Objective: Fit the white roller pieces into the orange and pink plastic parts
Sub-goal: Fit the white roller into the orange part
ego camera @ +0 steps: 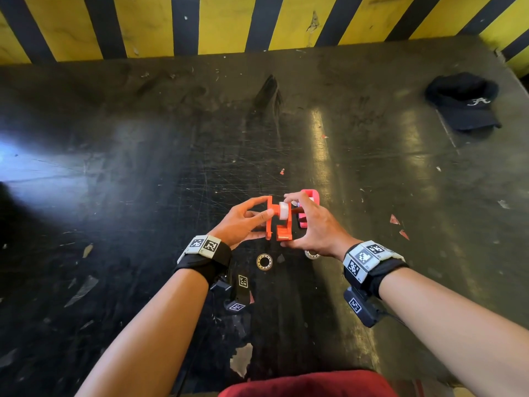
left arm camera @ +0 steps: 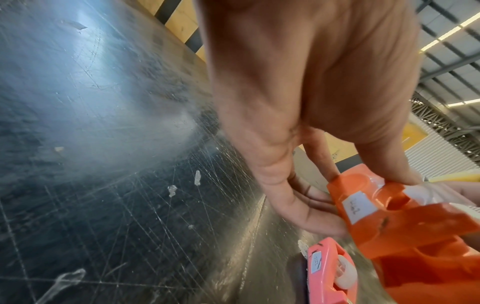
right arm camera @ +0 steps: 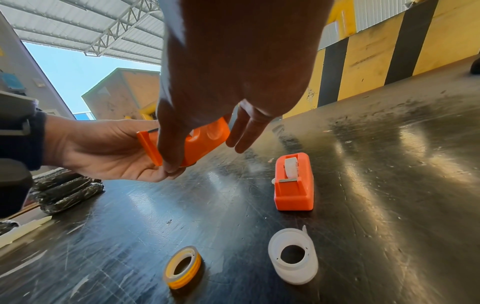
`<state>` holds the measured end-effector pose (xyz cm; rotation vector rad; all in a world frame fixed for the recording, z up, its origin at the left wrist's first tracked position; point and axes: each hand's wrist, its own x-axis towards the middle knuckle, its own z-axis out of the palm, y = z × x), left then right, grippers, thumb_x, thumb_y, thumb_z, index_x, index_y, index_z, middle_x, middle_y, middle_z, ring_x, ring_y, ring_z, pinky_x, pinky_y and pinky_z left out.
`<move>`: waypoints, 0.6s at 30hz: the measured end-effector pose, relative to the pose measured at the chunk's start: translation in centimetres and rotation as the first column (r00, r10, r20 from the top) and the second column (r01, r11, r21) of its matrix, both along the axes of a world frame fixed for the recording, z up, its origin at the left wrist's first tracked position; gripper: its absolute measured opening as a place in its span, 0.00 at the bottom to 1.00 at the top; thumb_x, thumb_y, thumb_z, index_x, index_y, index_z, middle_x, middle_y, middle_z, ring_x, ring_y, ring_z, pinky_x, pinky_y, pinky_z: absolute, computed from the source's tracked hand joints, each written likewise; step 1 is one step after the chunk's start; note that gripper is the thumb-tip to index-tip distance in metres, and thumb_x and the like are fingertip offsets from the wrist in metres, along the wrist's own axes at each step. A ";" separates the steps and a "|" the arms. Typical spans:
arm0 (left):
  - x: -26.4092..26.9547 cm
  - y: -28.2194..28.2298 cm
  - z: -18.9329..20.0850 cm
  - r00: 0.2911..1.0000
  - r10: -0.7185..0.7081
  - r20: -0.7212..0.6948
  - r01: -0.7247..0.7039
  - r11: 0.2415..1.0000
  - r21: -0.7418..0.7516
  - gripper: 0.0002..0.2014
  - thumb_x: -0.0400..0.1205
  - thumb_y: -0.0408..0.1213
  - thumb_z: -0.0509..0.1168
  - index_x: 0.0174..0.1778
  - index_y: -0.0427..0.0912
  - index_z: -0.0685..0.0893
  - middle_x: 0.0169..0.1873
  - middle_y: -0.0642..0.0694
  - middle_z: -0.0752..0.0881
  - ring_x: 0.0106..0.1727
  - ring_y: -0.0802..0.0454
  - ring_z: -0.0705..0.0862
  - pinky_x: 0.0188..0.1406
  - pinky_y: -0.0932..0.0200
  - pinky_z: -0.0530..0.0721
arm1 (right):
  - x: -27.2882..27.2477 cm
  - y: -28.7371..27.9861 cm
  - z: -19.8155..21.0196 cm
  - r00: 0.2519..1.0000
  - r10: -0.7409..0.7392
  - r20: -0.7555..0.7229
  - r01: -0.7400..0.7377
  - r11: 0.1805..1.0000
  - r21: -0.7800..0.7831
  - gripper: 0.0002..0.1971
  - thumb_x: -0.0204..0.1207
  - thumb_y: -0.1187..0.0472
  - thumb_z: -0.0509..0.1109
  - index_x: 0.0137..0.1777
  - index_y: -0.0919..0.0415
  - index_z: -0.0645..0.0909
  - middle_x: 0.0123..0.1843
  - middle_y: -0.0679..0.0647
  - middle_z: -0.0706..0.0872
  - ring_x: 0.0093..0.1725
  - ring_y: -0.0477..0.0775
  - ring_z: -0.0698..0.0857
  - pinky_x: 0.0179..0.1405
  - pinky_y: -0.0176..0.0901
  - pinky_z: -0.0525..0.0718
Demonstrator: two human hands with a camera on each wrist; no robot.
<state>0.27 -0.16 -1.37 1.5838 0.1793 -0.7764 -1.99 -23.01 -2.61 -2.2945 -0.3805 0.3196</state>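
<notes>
Head view shows both my hands clamped on the orange part (ego camera: 279, 222), white roller (ego camera: 284, 211) seated; right wrist view alone reveals two tape rolls (right arm camera: 183, 267) on the tabletop (right arm camera: 389, 185).

This looks like a big work shed or factory yard, partly open to the sky. Far past the fingers, a wall (ego camera: 257, 21) is painted with yellow and black warning stripes. Under the fingers is a dark bench (ego camera: 143, 167), full of scratches and scuff marks, with little scraps stuck to it. High above the fingers, the wrist views show a ribbed metal roof (right arm camera: 85, 20) on steel bars, long strip lights (left arm camera: 446, 35), blue sky (right arm camera: 64, 72) and a brick building (right arm camera: 124, 92) outside.
</notes>
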 end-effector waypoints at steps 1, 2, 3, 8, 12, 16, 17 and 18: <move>0.0 0.0 0.1 1.000 -0.006 0.005 0.006 1.000 0.002 0.27 0.86 0.40 0.69 0.83 0.53 0.74 0.65 0.34 0.89 0.67 0.40 0.90 0.67 0.36 0.89 | 0.0 0.0 0.0 1.000 -0.001 -0.002 0.001 1.000 0.001 0.47 0.59 0.48 0.91 0.74 0.44 0.66 0.70 0.51 0.80 0.65 0.56 0.84 0.62 0.61 0.89; 0.0 0.1 0.2 1.000 -0.011 0.007 0.011 1.000 0.000 0.27 0.86 0.41 0.70 0.83 0.52 0.74 0.65 0.34 0.89 0.67 0.40 0.90 0.67 0.36 0.89 | 0.0 0.0 0.1 1.000 -0.002 -0.006 0.002 1.000 0.003 0.47 0.59 0.48 0.91 0.74 0.44 0.66 0.69 0.51 0.80 0.65 0.55 0.84 0.62 0.61 0.89; -0.1 0.1 0.3 1.000 -0.015 0.007 0.015 1.000 -0.005 0.28 0.86 0.41 0.70 0.83 0.52 0.74 0.65 0.34 0.89 0.67 0.40 0.90 0.67 0.35 0.89 | 0.0 0.0 0.1 1.000 -0.007 -0.008 0.007 1.000 0.005 0.48 0.59 0.49 0.91 0.74 0.44 0.66 0.69 0.51 0.80 0.65 0.55 0.84 0.63 0.61 0.89; 0.0 -0.2 0.6 0.999 -0.013 0.031 0.013 1.000 -0.001 0.27 0.85 0.41 0.71 0.82 0.52 0.75 0.63 0.33 0.90 0.66 0.40 0.91 0.67 0.34 0.89 | 0.2 -0.2 0.3 0.999 -0.032 -0.018 0.033 0.999 0.023 0.48 0.58 0.47 0.92 0.74 0.43 0.66 0.67 0.51 0.81 0.64 0.54 0.85 0.63 0.61 0.89; 0.3 -0.3 0.5 0.999 -0.019 0.038 0.019 1.000 0.005 0.28 0.85 0.42 0.71 0.82 0.52 0.75 0.63 0.32 0.90 0.66 0.41 0.91 0.67 0.35 0.89 | 0.2 -0.4 0.6 0.999 -0.023 -0.022 0.023 1.000 0.019 0.48 0.58 0.48 0.92 0.74 0.44 0.66 0.66 0.51 0.82 0.63 0.54 0.86 0.63 0.60 0.89; 0.4 -0.3 0.4 0.999 -0.026 0.036 0.026 1.000 0.003 0.28 0.85 0.41 0.71 0.82 0.52 0.75 0.64 0.33 0.89 0.65 0.41 0.91 0.66 0.37 0.90 | 0.1 -0.5 0.7 0.999 -0.022 -0.036 0.022 0.999 0.023 0.48 0.59 0.47 0.92 0.75 0.44 0.66 0.66 0.51 0.82 0.64 0.54 0.85 0.63 0.60 0.90; 0.4 -0.4 0.4 0.999 -0.031 0.035 0.030 1.000 0.002 0.28 0.85 0.41 0.71 0.82 0.52 0.75 0.64 0.33 0.90 0.65 0.41 0.91 0.65 0.37 0.91 | 0.1 -0.5 0.8 0.999 -0.019 -0.039 0.020 1.000 0.022 0.48 0.59 0.48 0.92 0.75 0.44 0.66 0.66 0.51 0.82 0.65 0.55 0.85 0.63 0.59 0.90; 0.4 -0.4 0.4 0.999 -0.034 0.035 0.034 0.999 0.001 0.28 0.85 0.41 0.71 0.82 0.52 0.75 0.63 0.33 0.90 0.65 0.42 0.92 0.65 0.38 0.91 | 0.1 -0.6 0.8 0.999 -0.018 -0.042 0.019 1.000 0.023 0.48 0.59 0.48 0.92 0.75 0.44 0.66 0.67 0.52 0.82 0.65 0.55 0.85 0.63 0.59 0.90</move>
